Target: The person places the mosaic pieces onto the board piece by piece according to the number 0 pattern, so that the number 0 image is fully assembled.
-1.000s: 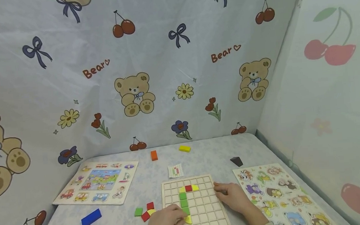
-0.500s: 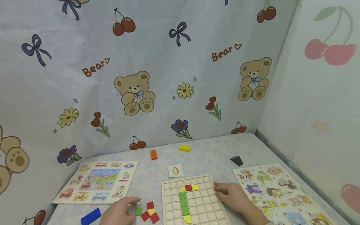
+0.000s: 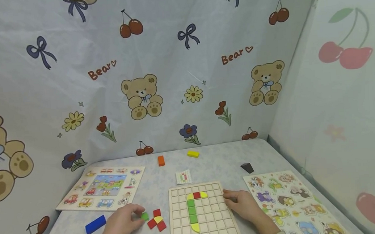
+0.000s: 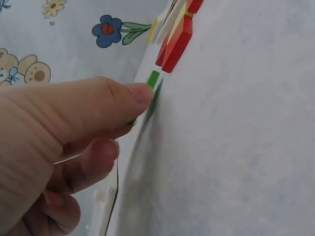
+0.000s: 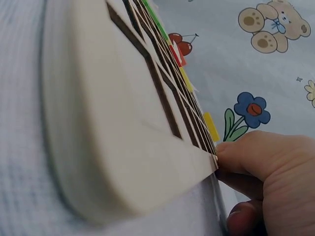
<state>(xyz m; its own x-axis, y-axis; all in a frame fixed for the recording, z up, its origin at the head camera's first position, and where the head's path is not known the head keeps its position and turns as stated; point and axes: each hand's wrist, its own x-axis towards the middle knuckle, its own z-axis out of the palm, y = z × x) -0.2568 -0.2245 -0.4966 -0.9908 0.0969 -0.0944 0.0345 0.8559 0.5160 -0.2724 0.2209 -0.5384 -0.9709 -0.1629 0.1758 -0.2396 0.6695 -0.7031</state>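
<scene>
Head view. Left hand [image 3: 121, 223] lies on the worktop [image 3: 210, 162] left of the grid board [image 3: 202, 214], thumb and forefinger pinching the small green tile [image 3: 144, 216]. The tile sits flat on the cloth, just beside a cluster of red and yellow tiles [image 3: 157, 220]. Right hand [image 3: 244, 203] rests against the board's right edge, fingers bent onto the frame, holding it. On the board: a column of green squares, a red square flanked by yellow at top, a yellow piece at the foot. Also present: blue block [image 3: 95, 224], orange block [image 3: 160, 160], yellow block [image 3: 192, 154], dark wedge [image 3: 247, 168], pattern card [image 3: 183, 176], vehicle puzzle [image 3: 102, 188], animal puzzle [image 3: 293, 204].

Left wrist view. Thumb tip [image 4: 140, 93] touches the green tile [image 4: 153, 78] at its edge; red tiles [image 4: 174, 44] just beyond.

Right wrist view. Fingers [image 5: 251, 157] press the corner of the board [image 5: 123, 128].

Handling, judged: tile looks light, rigid, thin and smooth; likely to slide on the cloth. Best taken by two opposite edges with the fingertips.

Change: one second ago the left hand was over the board's lower column, at the yellow piece; half a second ago it was already reaching the green tile. Right hand and board unchanged.
</scene>
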